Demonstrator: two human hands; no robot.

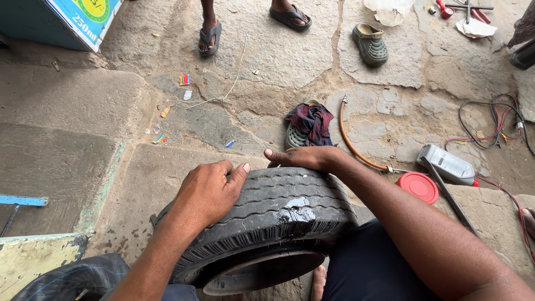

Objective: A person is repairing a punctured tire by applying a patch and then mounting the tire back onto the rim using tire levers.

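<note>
Body as I see it from the head camera. Both forearms are bare up to the frame edge: no sleeves, no watch, no bands, no gloves. Left hand: no rings that I can make out; thumbnail short and pale at the tip. Right hand: likewise unadorned; one fingertip nail visible, trimmed short. Lower body: dark navy trousers, plain cloth, no visible stitching or pattern; a second patch of the same dark cloth shows beneath the left forearm. One bare foot shows between the legs, no footwear on it.
</note>
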